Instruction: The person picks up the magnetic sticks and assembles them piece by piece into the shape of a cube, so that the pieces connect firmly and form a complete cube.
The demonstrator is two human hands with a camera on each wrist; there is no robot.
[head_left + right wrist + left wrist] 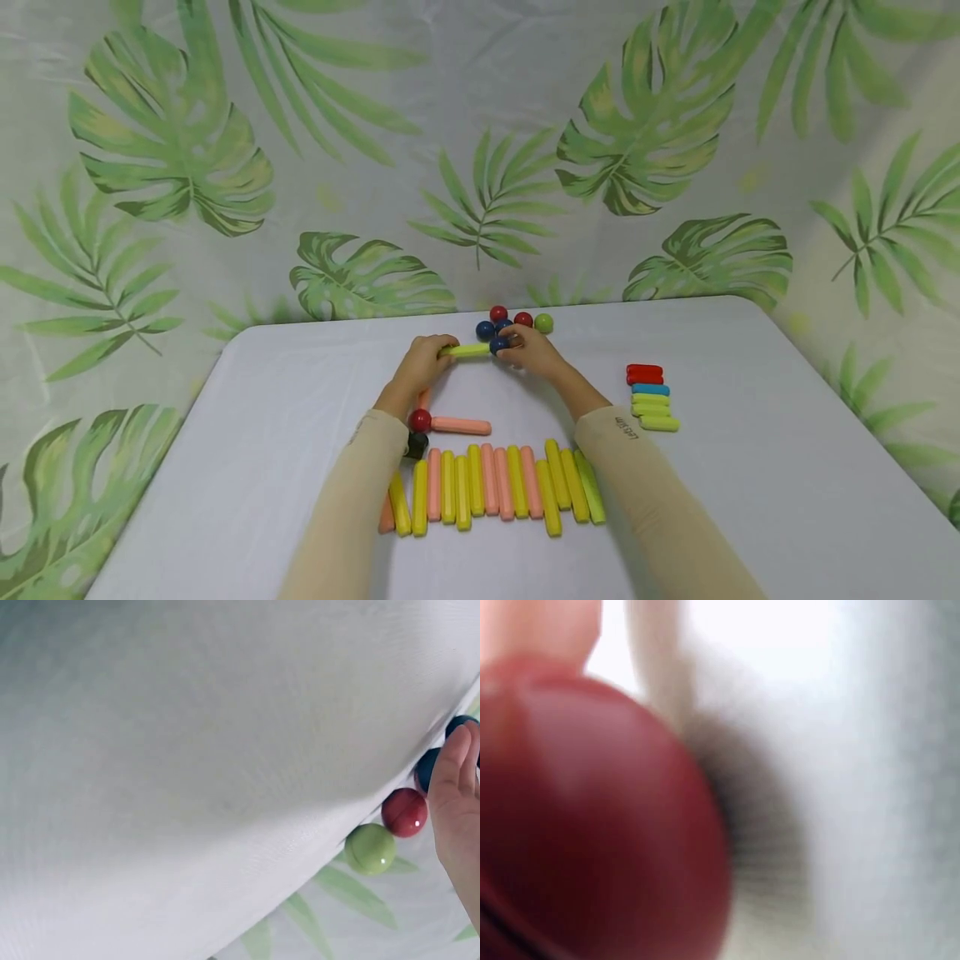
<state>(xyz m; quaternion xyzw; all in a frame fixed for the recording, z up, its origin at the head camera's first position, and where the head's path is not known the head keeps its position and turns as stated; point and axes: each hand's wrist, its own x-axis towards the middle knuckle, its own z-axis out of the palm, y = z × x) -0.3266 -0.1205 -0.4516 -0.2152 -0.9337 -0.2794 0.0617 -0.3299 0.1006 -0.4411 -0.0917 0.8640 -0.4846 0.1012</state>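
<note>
My left hand (pixel 427 364) grips a yellow-green rod (pixel 471 351) near its left end. At the rod's right end, a dark blue ball (pixel 498 345) is held in the fingers of my right hand (pixel 534 353). Below my left hand a red ball (pixel 420 420) lies on the table, with a long pink rod (pixel 461 426) reaching right from it. A second pink rod (pixel 424 399) runs up from that ball toward my left hand, partly hidden by the wrist. In the left wrist view the red ball (pixel 607 817) looms large and blurred.
Behind my hands sit more balls: blue (pixel 485 330), red (pixel 523 320) and green (pixel 543 322), close to the table's back edge. A row of yellow and pink rods (pixel 491 479) lies in front. Short red, blue and yellow-green rods (pixel 650 390) are stacked at right.
</note>
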